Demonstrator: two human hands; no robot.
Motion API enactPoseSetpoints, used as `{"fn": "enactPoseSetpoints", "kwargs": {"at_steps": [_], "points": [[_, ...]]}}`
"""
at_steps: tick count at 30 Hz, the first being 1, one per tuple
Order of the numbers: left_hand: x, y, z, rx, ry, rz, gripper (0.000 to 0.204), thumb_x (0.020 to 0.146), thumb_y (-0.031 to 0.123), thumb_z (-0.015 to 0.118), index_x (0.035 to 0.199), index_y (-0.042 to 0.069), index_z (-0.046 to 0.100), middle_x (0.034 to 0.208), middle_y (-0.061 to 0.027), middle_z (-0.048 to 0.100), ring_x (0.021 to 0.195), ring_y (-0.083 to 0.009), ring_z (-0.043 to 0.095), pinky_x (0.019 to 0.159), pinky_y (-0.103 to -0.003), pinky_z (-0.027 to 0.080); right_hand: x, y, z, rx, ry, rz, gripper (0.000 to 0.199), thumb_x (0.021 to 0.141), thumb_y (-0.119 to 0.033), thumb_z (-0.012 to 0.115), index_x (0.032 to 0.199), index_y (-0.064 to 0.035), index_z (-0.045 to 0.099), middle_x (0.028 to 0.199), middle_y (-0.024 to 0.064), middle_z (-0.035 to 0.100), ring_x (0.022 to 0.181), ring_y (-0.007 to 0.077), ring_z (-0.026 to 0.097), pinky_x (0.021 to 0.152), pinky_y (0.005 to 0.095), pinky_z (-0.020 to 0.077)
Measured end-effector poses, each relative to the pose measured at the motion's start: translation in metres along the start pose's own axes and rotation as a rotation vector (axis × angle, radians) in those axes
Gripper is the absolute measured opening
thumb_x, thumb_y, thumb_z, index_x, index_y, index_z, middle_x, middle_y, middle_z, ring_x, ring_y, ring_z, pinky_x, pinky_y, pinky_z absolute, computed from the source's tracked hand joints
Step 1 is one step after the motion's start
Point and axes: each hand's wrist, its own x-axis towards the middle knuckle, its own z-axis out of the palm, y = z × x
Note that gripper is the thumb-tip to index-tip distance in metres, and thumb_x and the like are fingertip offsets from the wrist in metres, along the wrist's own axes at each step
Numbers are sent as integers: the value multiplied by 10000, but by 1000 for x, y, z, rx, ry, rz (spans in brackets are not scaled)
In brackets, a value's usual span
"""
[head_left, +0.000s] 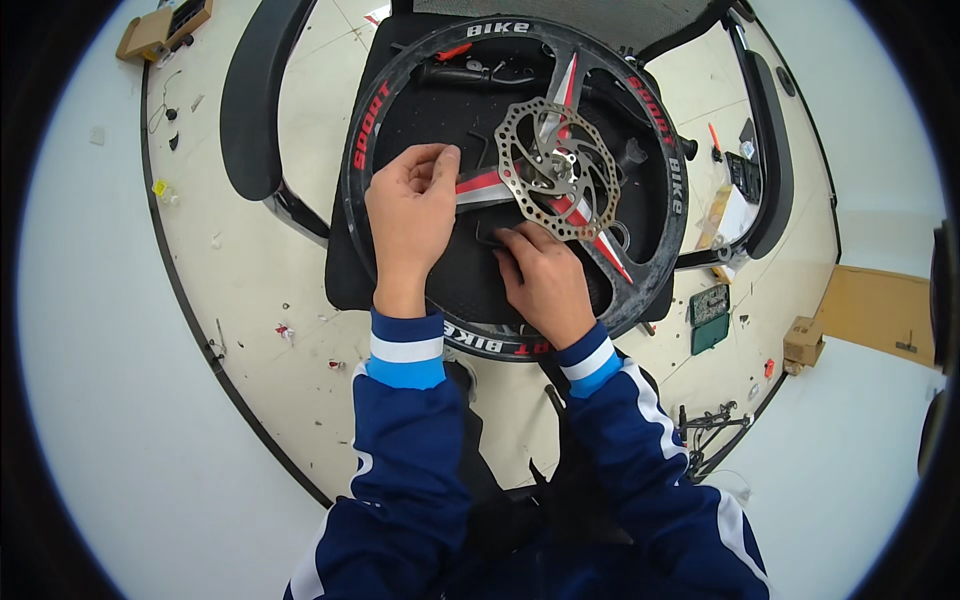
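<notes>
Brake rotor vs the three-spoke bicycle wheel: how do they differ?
Size: the brake rotor is much smaller; the three-spoke bicycle wheel extends well beyond it.
Finish: the rotor is bare metal, silver to brownish; the wheel is dark-rimmed with red and white markings.
Build: the rotor is thin and perforated with many small holes; the wheel has broad spokes with large gaps.
Shared: both are round with openwork.

Shiny metal disc (541, 166), matt rim (668, 240), cloth sleeves (412, 440)

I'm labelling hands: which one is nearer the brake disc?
Right: the right hand is at the lower-left edge of the brake disc; the left hand is farther left, beside a spoke.
</notes>
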Motion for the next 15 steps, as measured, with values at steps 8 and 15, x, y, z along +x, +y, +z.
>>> {"fn": "enactPoseSetpoints", "kwargs": {"at_steps": [8,15], "points": [[-6,8,10,60,-96,-22,299,936,224,692,920,-74,715,692,-50,673,587,-54,580,542,-210,439,-32,12,-45,266,113,24,221,805,-68,742,1008,7,698,958,140,693,882,294,682,772,355,547],[-16,-3,22,25,-225,16,251,969,220,660,892,-18,685,660,11,593,542,-19,494,473,-185,351,-12,49,-57,1186,238,752,418,978,-216,649,1163,147,556,818,148,667,632,172,668,513,254,517]]}}
